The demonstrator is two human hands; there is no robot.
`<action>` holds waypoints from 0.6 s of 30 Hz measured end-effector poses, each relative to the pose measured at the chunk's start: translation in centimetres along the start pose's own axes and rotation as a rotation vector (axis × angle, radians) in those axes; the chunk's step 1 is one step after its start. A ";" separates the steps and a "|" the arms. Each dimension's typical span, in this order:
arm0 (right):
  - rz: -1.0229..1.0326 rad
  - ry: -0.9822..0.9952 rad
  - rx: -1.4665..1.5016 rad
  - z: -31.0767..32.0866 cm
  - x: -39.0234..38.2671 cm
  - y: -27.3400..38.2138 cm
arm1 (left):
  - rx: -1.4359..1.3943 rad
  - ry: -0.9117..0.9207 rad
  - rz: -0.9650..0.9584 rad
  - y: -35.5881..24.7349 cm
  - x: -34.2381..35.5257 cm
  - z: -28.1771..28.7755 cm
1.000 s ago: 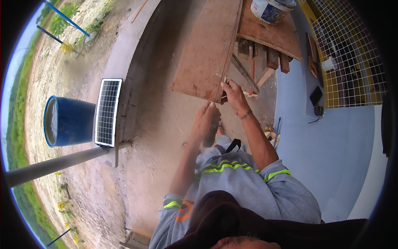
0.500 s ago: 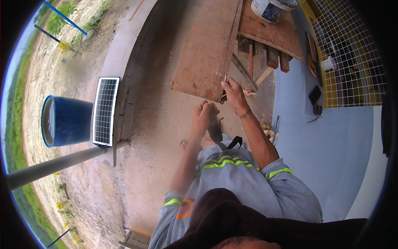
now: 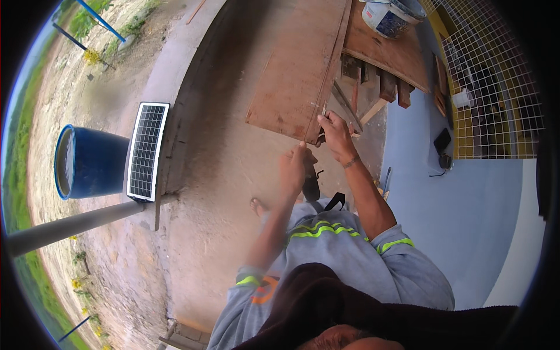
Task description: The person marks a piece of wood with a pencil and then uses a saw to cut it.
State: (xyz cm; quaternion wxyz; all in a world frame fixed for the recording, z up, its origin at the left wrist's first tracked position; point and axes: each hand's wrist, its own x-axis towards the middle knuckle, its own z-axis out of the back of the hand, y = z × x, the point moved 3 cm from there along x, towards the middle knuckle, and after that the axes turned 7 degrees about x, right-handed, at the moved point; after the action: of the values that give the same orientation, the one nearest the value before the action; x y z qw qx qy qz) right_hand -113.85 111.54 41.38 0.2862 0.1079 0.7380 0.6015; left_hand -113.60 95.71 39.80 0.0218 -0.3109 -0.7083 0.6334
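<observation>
A long reddish-brown plywood board (image 3: 291, 81) stretches away in front of me, a thin dark line running lengthwise near its right edge. At the near end my left hand (image 3: 296, 166) is closed, thumb up against the board where that line meets the end; whatever its fingers pinch is too small to make out. My right hand (image 3: 336, 139) grips the board's right edge close to the near corner, thumb on top and fingers partly hidden. Just below my left hand shows a dark elongated object (image 3: 311, 188) with a small hooked piece, its kind unclear.
Beyond the board, a paint-stained white bucket (image 3: 389, 18) stands on another plywood sheet (image 3: 388, 55) over stacked timber (image 3: 387, 86). A small solar panel (image 3: 148, 151) and blue barrel (image 3: 93, 162) are left. At right are a blue-grey wall (image 3: 461, 221) and wire mesh (image 3: 496, 93).
My left hand has shifted slightly right and turned, its thumb now raised against the board's end. The right hand stays at the edge. The whole view has moved a little.
</observation>
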 end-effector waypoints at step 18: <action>-0.013 0.067 -0.080 0.5 0.3 -0.3 | -0.045 -0.048 -0.050 -1.2 -1.4 1.4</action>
State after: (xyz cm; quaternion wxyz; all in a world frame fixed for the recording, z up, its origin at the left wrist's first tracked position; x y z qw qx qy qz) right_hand -113.82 112.01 40.93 0.2690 0.0714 0.7233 0.6319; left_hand -113.58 93.81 41.14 0.0135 -0.2782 -0.7303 0.6238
